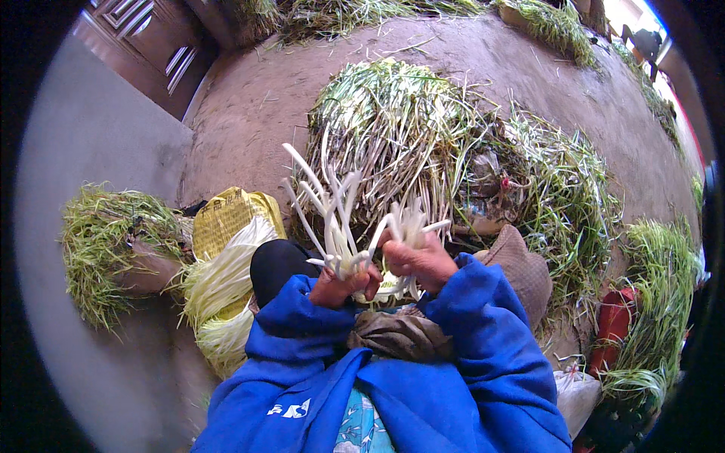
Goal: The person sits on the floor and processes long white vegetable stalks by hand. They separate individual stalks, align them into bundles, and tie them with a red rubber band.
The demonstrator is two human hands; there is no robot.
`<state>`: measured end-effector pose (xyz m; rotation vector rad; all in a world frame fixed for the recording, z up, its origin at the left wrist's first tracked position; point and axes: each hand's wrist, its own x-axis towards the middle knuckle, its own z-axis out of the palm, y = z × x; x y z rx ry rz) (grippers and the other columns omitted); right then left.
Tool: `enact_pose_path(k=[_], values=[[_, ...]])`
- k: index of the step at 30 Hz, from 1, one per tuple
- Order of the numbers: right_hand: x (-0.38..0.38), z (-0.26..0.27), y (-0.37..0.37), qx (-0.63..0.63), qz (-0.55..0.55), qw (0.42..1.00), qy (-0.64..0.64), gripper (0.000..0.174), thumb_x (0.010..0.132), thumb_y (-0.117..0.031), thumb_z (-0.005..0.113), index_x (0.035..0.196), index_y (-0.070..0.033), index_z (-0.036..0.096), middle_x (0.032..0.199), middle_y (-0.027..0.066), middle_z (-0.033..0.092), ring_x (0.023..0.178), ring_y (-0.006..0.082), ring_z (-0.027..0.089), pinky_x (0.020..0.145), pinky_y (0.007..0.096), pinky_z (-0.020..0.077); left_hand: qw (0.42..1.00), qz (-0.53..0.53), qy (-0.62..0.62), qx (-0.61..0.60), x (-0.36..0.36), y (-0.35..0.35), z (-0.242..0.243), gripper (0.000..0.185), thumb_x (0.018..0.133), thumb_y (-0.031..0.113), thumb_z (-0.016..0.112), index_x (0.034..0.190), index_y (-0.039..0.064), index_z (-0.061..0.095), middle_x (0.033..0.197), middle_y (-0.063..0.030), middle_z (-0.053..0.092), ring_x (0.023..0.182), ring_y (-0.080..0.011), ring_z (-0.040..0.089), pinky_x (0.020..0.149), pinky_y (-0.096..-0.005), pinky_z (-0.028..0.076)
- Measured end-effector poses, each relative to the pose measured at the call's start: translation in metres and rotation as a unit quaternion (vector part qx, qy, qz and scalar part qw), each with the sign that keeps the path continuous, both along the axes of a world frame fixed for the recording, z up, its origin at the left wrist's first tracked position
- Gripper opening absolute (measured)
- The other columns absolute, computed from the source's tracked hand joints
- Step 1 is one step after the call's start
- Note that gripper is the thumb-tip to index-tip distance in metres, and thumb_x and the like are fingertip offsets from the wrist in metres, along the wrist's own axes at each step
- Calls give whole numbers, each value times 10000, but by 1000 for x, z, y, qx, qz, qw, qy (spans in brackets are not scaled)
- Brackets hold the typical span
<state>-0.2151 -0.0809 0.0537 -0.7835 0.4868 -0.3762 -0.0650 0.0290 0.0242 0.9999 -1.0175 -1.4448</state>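
My left hand [345,286] grips a bunch of white stalks [334,226], likely blanched chives, whose ends fan out upward. Close beside it, my right hand [416,257] is closed on the lower part of another cluster of pale stalks [410,218]. Some strands run between the two hands, in front of my lap. Just beyond lies a large heap of uncleaned green and white stalks [391,130]. On my left, cleaned pale yellow stalks [232,272] rest on a yellow woven sack [232,212] that bears printed writing.
Another pile of green stalks [113,243] lies at the far left by a grey wall [96,124]. More greens [657,283] lie at the right beside a red object [612,328] and a white plastic bag [575,390]. A wooden door [164,45] stands at the upper left.
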Motion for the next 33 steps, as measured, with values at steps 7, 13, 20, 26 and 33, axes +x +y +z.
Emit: enact_pose_path(k=[7,13,20,26,33], values=[[1,0,5,20,-104,993,-56,236,779,-156,627,954,-14,555,642,-15,488,511,62,394,452,217,314,994,10,14,104,-4,0,7,324,814,362,565,832,39,569,638,-69,546,548,-151,502,512,-280,392],[-10,1,-6,-122,-218,968,-21,166,787,-177,600,860,-51,520,742,21,504,654,116,480,589,245,384,991,50,-58,107,-15,-8,6,248,847,268,542,906,30,582,844,-92,617,787,-174,591,727,-323,463],[-6,0,-7,-129,-233,961,-78,180,816,-184,584,879,-29,518,705,28,499,636,126,474,593,266,389,986,27,-81,144,-15,-8,1,299,834,237,567,1015,1,597,916,-73,632,854,-138,587,781,-264,452],[-5,-4,-5,-131,-261,956,0,208,764,-137,645,879,-1,538,672,30,530,590,105,485,549,243,405,985,16,-31,171,-20,-7,0,162,800,104,606,925,3,631,829,-74,642,759,-123,598,706,-243,480],[-9,-5,-12,-101,-230,968,6,170,743,-101,669,858,-27,568,681,2,544,596,83,494,527,230,402,986,-11,-28,164,-18,-7,-1,163,807,107,599,924,-3,628,814,-71,640,724,-117,591,661,-252,483]])
